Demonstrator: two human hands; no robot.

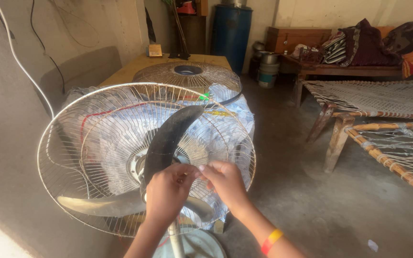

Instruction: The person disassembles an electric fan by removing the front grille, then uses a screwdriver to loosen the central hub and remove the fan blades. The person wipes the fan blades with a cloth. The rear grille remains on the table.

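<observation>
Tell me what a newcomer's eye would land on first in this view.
First, the big round wire fan guard at centre left, with a dark, dusty fan blade curving up across it. Just below, the left hand and the right hand meet at the fan's hub, fingertips close together. Behind, a second wire guard lies flat on a yellow table, and woven cots fill the right side.

Dark fan blade, white wire guard

Modest home room – woven rope cots, piled bedding, blue drum, bare concrete floor
</observation>
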